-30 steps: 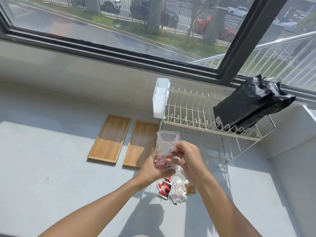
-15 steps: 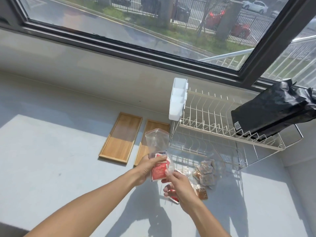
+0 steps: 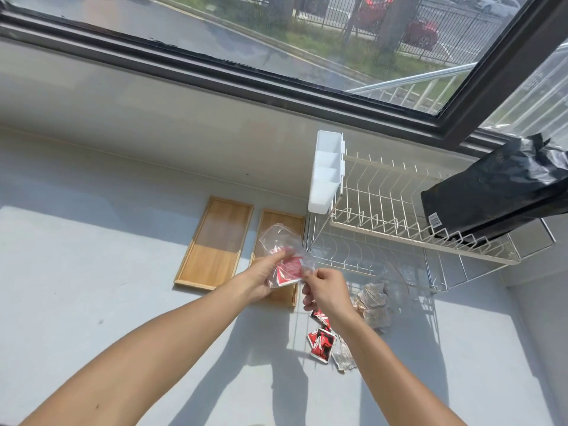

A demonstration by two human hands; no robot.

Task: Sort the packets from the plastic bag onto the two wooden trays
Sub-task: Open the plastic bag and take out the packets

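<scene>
Left hand [image 3: 261, 279]: fingers curled round the clear plastic bag [image 3: 281, 245], holding it up so its mouth faces the other hand.
Right hand [image 3: 327, 290]: fingertips pinch the red packet [image 3: 287, 270] at the bag's mouth, likely to draw it out.
Wooden trays [image 3: 215, 241]: two side by side toward the counter's back edge, nothing on them yet.
Loose packets [image 3: 321, 344]: on the counter [image 3: 76, 287] beneath the right wrist, in front of the dish rack [image 3: 399, 232], awaiting sorting.
</scene>
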